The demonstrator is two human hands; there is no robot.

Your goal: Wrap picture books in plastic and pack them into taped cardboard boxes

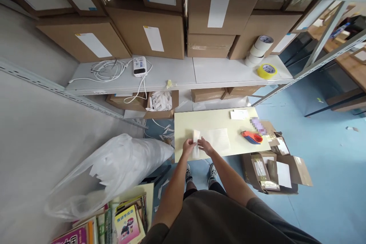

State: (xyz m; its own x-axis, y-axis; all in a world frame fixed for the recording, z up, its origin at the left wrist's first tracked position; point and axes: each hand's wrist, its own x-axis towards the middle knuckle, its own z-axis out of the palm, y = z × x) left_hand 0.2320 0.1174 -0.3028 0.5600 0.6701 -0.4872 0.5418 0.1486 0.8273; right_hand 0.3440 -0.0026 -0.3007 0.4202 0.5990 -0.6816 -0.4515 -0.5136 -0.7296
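Note:
A thin, whitish sheet (219, 139) lies flat on the cream table, faint lines showing across it. Along its left side stands a narrow pale folded strip (196, 135); I cannot make out whether it is part of the sheet. My left hand (188, 147) pinches the strip's left edge between thumb and fingers. Just right of the strip is my right hand (205, 145), fingers stretched out and apart, with the fingertips close to it. Whether they touch it is too small to tell.
On the cream table (211, 117) are white papers (239, 114) and a red-and-blue tape dispenser (252, 137). Boxes of cardboard (276, 167) stand right of it, a stuffed plastic bag (126, 160) left. A shelf (171, 70) with tape rolls (267, 71) spans behind.

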